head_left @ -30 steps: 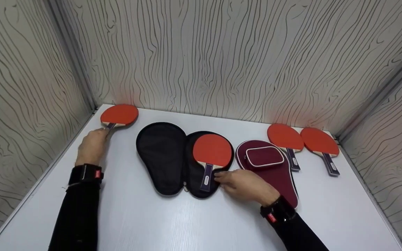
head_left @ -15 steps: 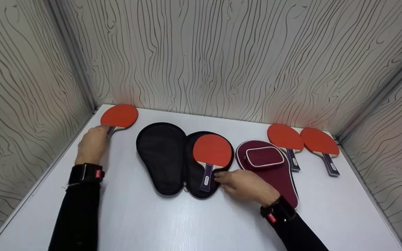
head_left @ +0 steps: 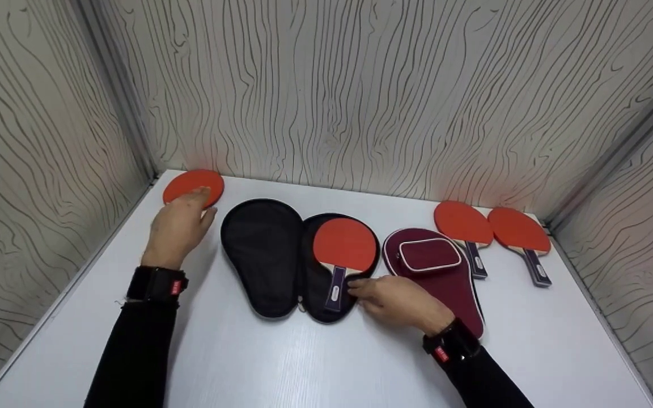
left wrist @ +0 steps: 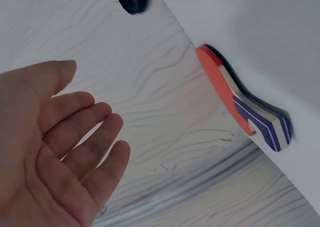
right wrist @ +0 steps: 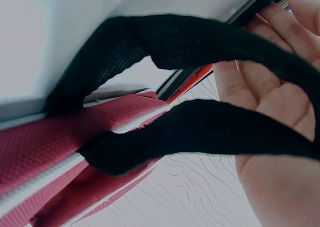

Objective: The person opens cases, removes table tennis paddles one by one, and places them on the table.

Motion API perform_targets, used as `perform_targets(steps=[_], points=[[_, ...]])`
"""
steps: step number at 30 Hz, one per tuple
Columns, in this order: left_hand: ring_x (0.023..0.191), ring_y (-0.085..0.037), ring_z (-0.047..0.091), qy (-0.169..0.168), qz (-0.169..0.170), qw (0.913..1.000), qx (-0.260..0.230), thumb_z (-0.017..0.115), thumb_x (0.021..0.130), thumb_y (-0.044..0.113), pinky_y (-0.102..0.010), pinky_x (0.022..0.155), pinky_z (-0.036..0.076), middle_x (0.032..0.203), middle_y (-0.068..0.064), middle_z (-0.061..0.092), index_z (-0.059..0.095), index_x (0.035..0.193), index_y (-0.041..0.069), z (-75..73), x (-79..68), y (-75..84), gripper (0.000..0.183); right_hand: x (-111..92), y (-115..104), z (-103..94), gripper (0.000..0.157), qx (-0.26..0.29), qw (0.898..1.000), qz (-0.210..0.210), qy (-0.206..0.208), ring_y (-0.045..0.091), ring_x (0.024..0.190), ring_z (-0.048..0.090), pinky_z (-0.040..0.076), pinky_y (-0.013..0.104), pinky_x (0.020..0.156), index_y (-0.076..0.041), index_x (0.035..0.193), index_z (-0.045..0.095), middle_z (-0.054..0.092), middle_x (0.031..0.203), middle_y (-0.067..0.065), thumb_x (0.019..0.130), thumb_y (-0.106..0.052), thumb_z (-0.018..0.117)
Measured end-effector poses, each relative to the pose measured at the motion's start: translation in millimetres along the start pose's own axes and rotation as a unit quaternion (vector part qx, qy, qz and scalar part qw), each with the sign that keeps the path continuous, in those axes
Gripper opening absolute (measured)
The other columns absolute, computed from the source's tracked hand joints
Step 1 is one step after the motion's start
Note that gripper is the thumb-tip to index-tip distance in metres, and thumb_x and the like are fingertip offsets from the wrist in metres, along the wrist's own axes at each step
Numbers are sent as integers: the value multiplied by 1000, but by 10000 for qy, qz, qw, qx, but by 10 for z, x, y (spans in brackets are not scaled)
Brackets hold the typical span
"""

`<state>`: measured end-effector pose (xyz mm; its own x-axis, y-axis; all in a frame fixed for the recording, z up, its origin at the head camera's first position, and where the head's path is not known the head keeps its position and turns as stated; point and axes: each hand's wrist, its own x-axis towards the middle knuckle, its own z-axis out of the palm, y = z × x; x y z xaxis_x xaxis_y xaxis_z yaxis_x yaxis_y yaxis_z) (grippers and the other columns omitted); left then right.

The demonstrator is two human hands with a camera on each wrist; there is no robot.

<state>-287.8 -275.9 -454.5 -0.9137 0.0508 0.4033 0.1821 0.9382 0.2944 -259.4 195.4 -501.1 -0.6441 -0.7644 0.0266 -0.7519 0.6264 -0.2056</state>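
My left hand (head_left: 179, 226) hovers over the handle end of the far-left red table tennis paddle (head_left: 182, 184), hiding that handle in the head view. In the left wrist view its fingers are loosely bent, with nothing in them, and stay apart from the paddle (left wrist: 225, 84). A black paddle case (head_left: 261, 255) lies unzipped and spread flat in the middle. On its right half rests another red paddle (head_left: 344, 245), handle toward me. My right hand (head_left: 397, 300) touches the case's right edge beside that handle, fingers extended; the right wrist view shows the fingers (right wrist: 280, 32) against the black rim.
A maroon case (head_left: 451, 300) with a white-edged pocket lies under my right wrist; its black strap (right wrist: 200, 37) loops up in the right wrist view. Two more red paddles (head_left: 462, 222) (head_left: 519, 229) lie at the back right. Patterned walls (head_left: 326, 102) enclose the white table.
My left hand has let go of the far-left paddle's handle, risen and shifted right, its fingers opening. That paddle stays put. The right hand has not moved.
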Motion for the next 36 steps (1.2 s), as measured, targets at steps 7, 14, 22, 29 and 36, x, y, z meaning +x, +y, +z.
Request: perform_targets(steps=[7,14,22,29,36], points=[[156,-47,67,-233,422,9988,80,76,115,26,-65,124,60,168,-28,66,64,164,-5,73,11,295,59,10,1,0,35,-87,9999,-44,-63,29,136,83,69,51,113,-11,146,84,81,155,6,113,-13,70],[158,-45,66,-402,856,9950,325,80,113,35,-62,127,59,170,-25,66,63,167,2,180,-16,565,66,2,-10,-10,36,-177,9997,-22,-152,30,138,82,68,52,115,-11,146,84,79,158,6,113,-13,69],[161,-44,63,-618,1231,9898,376,81,112,41,-65,129,57,174,-23,63,60,171,7,262,-84,831,71,0,-8,-20,35,-315,9992,-75,-226,29,144,78,66,50,120,-10,145,84,78,160,6,114,-14,68],[164,-43,60,-863,1566,9831,390,78,114,44,-58,138,51,176,-23,61,58,173,6,315,-135,1026,73,-6,22,-35,34,-432,9985,-247,-224,26,144,77,65,47,121,-10,145,83,78,157,5,114,-14,69],[165,-41,60,-1084,1789,9775,277,77,114,45,-56,140,49,175,-21,62,60,172,6,419,-213,1216,71,-7,33,-65,35,-362,9986,-265,-281,29,144,77,65,49,122,-8,147,82,77,159,7,114,-15,71]])
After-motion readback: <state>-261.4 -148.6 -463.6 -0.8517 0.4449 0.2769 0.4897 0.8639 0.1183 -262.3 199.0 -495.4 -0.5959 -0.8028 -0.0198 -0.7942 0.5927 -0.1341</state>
